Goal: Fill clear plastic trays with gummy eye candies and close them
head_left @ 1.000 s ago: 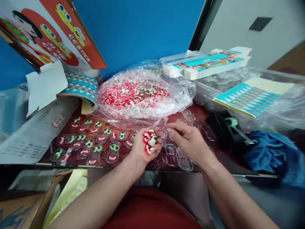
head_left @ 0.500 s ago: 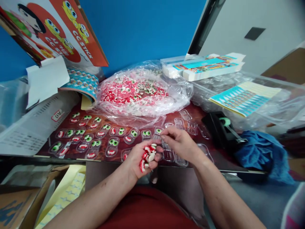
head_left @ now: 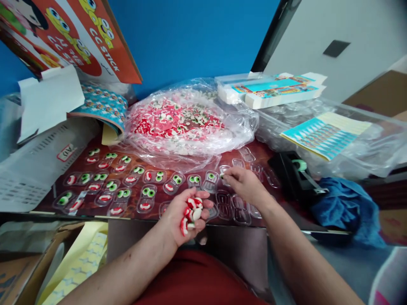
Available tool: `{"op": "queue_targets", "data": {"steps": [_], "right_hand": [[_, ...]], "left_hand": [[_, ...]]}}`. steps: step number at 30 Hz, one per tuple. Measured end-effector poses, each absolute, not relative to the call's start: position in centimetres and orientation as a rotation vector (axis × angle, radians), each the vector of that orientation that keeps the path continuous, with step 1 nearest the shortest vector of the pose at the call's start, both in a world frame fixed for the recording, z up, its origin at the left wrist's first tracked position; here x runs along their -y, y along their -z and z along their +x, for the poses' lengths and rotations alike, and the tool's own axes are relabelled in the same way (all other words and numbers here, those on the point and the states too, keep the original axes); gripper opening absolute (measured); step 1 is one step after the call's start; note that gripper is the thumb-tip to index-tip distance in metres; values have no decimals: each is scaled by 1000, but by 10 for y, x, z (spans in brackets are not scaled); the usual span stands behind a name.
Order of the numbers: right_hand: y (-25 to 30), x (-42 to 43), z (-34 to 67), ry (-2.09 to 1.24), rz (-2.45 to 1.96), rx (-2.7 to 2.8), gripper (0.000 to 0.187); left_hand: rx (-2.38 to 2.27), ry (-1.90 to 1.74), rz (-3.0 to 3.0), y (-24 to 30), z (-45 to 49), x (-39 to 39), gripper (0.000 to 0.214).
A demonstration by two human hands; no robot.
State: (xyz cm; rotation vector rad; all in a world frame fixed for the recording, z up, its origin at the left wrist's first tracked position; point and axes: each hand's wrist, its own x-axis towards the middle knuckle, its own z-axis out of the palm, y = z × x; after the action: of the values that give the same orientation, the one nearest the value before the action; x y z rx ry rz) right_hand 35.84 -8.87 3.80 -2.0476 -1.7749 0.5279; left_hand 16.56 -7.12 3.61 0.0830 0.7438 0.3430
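My left hand [head_left: 175, 220] is cupped palm up above the table's front edge, holding a small heap of red-and-white mouth-shaped pieces [head_left: 190, 207] mixed with white rounded ones. To its right, my right hand [head_left: 246, 186] pinches a small green-and-white eye-shaped piece [head_left: 222, 175] over a clear plastic tray [head_left: 225, 168]. Just left of those fingertips lies another clear tray [head_left: 210, 181] with green eyes at its top and a bare lower hollow. Farther left, several filled trays [head_left: 148, 198] hold green eyes and a red mouth.
A large clear bag [head_left: 178, 118] of loose pieces lies behind the trays. Bare clear trays [head_left: 241, 208] are at right, near a black tape dispenser [head_left: 291, 176] and a blue cloth [head_left: 346, 209]. A white basket [head_left: 41, 165] leans at left. Printed cartons [head_left: 280, 91] stand at the back.
My right hand has shifted from the tray with eyes to the one on its right, where it holds an eye piece. My left hand stays cupped around its pieces.
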Motion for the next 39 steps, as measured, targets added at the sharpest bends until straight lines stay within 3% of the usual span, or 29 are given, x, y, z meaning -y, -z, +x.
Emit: {"op": "queue_targets", "data": {"steps": [6,10,12,15,23,29,34,39], "right_hand": [[-28,48,351,-571,-2221,1933,20],[-45,63,339,-399,-2324,1857,21],[-56,81,333,-352,-2136,1859,22],[-60,108,320,-540,-1707,1952,17],[-41,133,321,-706,-1495,1643,19],[-24,111,341,-363,-1935,1497,14],[-21,93,323,-395,-2200,1694,17],[-46,107,315,-279,-1879,1780,19]], "left_hand": [[-702,-398,22,-40,162,58,27],[-658,-394,61,-38,160,57,25],[-660,-371,101,-37,162,57,26],[-741,-280,183,-35,167,61,24],[-733,-214,290,-35,179,74,14],[-809,-311,218,-35,169,65,24],[-671,-349,189,-36,159,60,33],[-614,-295,163,-31,153,62,30]]}}
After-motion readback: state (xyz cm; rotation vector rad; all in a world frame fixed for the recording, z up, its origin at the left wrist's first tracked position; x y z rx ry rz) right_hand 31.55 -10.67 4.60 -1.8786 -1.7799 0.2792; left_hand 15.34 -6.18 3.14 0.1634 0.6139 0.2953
